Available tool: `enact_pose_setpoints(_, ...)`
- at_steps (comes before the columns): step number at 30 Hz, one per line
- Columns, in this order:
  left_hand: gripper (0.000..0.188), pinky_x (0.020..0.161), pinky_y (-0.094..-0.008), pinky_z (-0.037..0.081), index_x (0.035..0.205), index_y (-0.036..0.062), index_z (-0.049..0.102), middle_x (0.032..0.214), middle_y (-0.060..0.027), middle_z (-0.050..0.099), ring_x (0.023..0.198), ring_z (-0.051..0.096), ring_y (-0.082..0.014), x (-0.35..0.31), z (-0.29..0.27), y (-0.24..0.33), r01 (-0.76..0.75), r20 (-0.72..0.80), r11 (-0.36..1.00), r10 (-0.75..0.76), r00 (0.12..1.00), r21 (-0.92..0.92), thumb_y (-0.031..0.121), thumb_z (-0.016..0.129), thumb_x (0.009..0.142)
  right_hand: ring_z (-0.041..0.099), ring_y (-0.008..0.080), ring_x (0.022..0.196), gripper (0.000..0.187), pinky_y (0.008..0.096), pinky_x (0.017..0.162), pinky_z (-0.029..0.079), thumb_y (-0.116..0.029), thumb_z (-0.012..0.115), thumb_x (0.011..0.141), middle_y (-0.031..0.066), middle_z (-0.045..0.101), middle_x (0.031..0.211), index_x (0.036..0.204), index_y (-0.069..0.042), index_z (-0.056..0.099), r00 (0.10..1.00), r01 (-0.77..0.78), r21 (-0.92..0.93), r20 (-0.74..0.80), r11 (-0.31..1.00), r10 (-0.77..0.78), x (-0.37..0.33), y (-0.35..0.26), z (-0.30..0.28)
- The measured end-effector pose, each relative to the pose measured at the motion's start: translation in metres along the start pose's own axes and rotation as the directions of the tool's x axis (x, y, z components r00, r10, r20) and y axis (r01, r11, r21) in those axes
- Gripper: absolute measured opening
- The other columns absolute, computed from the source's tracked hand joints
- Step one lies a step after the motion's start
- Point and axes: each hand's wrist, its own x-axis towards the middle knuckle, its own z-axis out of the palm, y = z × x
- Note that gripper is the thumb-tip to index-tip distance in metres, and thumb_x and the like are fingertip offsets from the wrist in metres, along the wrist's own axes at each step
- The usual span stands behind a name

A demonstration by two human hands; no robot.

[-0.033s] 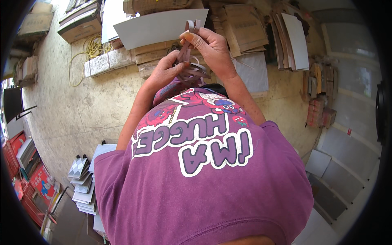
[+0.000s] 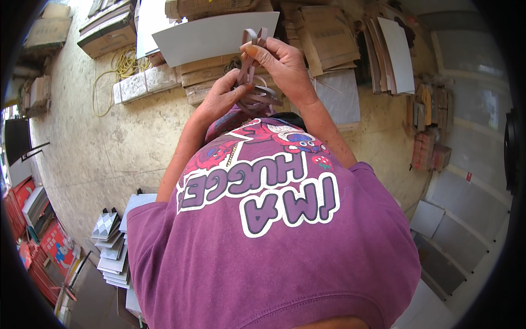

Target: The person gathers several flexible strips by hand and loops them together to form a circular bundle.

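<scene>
Both hands grip a mauve-grey strap point(image 2: 247, 71) gathered in loops, just beyond the far edge of the purple T-shirt point(image 2: 274, 263).
The right hand point(image 2: 284, 64) pinches the strap between thumb and fingers, with loops standing up past its grip; the left hand point(image 2: 222, 94), nearer and to the left, grasps it lower down, and a loose tangle of the same strap hangs just right of that hand. Farther off, beyond the hands, is a long white panel point(image 2: 211, 39), with a cardboard stack point(image 2: 329, 38) to its right; a pale grey sheet point(image 2: 342, 98) lies right of the right wrist. To the left are a long white block point(image 2: 145, 83) and, beside it, yellow rope point(image 2: 127, 61) in loose coils.
</scene>
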Motion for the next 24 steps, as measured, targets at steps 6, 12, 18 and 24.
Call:
enact_pose_setpoints(6,0.025,0.082,-0.0267,0.044,0.112,-0.0008,0.05,0.099,-0.0049,0.057,0.091,0.051,-0.0113,-0.005,0.002,-0.003,-0.01,-0.068,0.998,0.006,0.998,-0.055,0.011,0.052,0.09,0.06,0.0088,0.071,0.023,0.0239,0.064,0.049,-0.02,0.07,0.079,0.0028,0.064,0.077,0.091,-0.003,0.062,0.997,-0.07,-0.084,-0.032,0.994,0.067,-0.005,0.009,0.001)
enact_pose_setpoints(12,0.03,0.084,-0.0275,0.045,0.115,-0.0038,0.049,0.105,-0.0069,0.058,0.097,0.053,-0.0126,-0.005,0.007,-0.003,-0.051,-0.094,0.996,0.058,0.994,0.078,0.017,0.05,0.093,0.061,0.0097,0.069,0.022,0.0245,0.064,0.05,-0.02,0.07,0.078,0.0028,0.064,0.077,0.09,-0.003,0.062,0.996,-0.089,-0.079,0.008,0.993,0.09,-0.01,0.013,0.011)
enact_pose_setpoints(18,0.03,0.083,-0.0263,0.045,0.117,-0.0037,0.048,0.106,-0.0075,0.057,0.096,0.053,-0.0126,-0.008,0.011,0.004,0.01,-0.12,0.997,-0.001,0.993,0.078,0.017,0.048,0.094,0.062,0.0114,0.07,0.022,0.0256,0.065,0.05,-0.018,0.069,0.077,0.0041,0.064,0.08,0.091,-0.003,0.061,0.997,-0.063,-0.133,0.041,0.989,0.069,-0.014,0.011,0.014)
enact_pose_setpoints(24,0.024,0.075,-0.0293,0.047,0.108,-0.0008,0.051,0.093,-0.0098,0.06,0.086,0.056,-0.0145,-0.005,0.015,-0.008,-0.066,-0.212,0.992,0.088,0.973,0.108,0.016,0.052,0.091,0.062,0.0134,0.07,0.03,0.0262,0.064,0.05,-0.022,0.072,0.074,0.005,0.064,0.082,0.094,-0.004,0.058,0.998,-0.059,-0.218,0.01,0.974,0.063,-0.016,0.02,0.017)
